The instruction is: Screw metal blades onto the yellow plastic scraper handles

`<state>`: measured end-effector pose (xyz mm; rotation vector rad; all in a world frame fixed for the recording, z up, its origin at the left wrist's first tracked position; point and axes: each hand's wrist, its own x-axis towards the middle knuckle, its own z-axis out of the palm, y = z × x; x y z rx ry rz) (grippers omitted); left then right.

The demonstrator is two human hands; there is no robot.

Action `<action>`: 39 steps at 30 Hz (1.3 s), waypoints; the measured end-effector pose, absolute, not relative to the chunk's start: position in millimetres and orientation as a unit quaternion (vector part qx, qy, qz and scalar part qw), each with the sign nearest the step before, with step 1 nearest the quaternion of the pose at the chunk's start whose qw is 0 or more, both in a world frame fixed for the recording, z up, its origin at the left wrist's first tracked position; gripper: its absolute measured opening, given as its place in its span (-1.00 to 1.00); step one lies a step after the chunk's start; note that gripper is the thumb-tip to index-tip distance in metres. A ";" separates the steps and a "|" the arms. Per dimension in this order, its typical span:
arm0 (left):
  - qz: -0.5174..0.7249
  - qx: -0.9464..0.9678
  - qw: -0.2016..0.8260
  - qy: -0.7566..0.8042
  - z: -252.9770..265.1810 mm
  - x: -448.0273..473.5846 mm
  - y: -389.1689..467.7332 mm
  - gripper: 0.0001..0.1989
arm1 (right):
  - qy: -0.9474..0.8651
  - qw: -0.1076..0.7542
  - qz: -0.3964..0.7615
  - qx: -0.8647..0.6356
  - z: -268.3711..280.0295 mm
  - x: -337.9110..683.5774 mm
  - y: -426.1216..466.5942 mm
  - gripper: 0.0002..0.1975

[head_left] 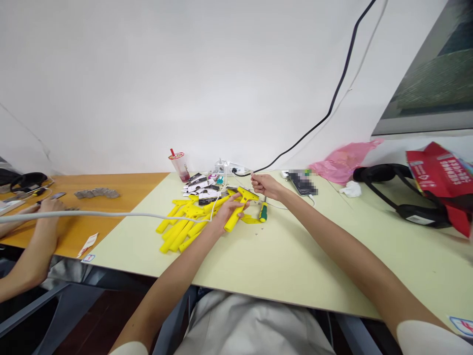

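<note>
Wall: plain white behind the desk, with a black cable point(343, 79) slanting down it to a white power strip point(231, 168).
Desk: pale green top point(281, 266), meeting an orange-brown table point(136, 197) on my left, where another person's arm point(46, 236) rests.
Yellow scraper point(233, 217): in my left hand point(226, 209), above the near part of the desk, its handle slanting down toward me.
Left fingers: curled around the scraper, gripping it.
Right hand point(268, 186): raised just beyond the scraper's head, thumb and forefinger pressed together; whether something tiny sits between them, I cannot tell.
Scraper pile point(181, 229): more yellow ones, heaped left of my left hand.
Screwdriver point(263, 212): green and yellow handle, lying right of the scraper I hold.
Clear cup point(179, 163): upright near the wall, red straw in it, dark red liquid at the bottom.
Small cartons point(199, 184): black and white, jumbled behind the pile; contents hidden.
Pink bag point(343, 161): crumpled against the wall, contents hidden.
Red bag point(441, 180): at far right, beside a black headset point(421, 214); I cannot see inside.
</note>
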<state>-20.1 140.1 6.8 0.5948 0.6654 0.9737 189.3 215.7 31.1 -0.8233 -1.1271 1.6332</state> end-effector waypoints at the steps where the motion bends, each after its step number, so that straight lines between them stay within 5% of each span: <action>1: 0.451 0.278 0.790 0.309 7.2 -20.5 140.4 -0.30 | -0.462 0.474 0.670 -0.337 31.4 188.8 215.4 -0.58; 24: 0.447 0.298 0.789 0.298 5.1 -22.7 144.6 -0.29 | -0.513 0.494 0.607 -0.352 27.3 188.8 217.2 -0.55; 34: 0.457 0.270 0.791 0.306 8.6 -21.5 140.6 -0.35 | -0.516 0.475 0.615 -0.361 25.2 188.4 221.6 -0.79; 39: 0.449 0.278 0.798 0.291 8.9 -22.7 140.5 -0.30 | -0.535 0.464 0.610 -0.354 24.7 187.5 218.6 -0.70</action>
